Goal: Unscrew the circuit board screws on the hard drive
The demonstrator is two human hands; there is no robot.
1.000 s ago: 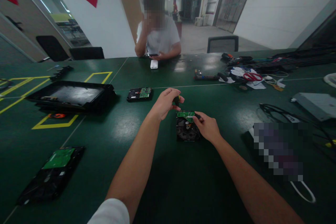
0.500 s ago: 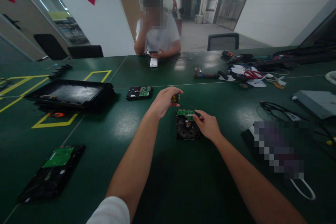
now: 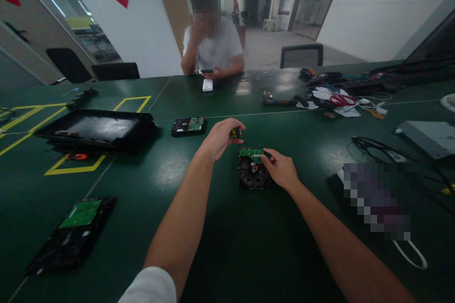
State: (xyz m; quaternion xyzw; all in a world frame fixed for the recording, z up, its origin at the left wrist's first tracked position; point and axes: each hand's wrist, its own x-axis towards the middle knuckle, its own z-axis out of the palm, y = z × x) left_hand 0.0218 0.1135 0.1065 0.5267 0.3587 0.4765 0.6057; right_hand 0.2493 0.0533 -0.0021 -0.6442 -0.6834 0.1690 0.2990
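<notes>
Fingers of my left hand [image 3: 224, 136] are curled round a small black and yellow object [image 3: 234, 132], just above and left of a hard drive. That hard drive [image 3: 254, 175] lies on the green table with its green circuit board [image 3: 251, 153] at the far end. My right hand [image 3: 280, 166] grips the drive's right edge, thumb on the board's corner. Another drive [image 3: 188, 126] lies beyond my left hand, and a third [image 3: 73, 234] rests at the near left.
A black tray [image 3: 95, 128] stands at the left on yellow tape. A person [image 3: 216, 49] sits opposite with a phone. Red scissors [image 3: 343, 100], papers and cables lie at the far right. A silver box [image 3: 428, 137] and a blurred item [image 3: 377, 201] are at the right.
The small black and yellow object has turned and shifted slightly left between the fingers of my left hand. My right hand has stayed on the drive.
</notes>
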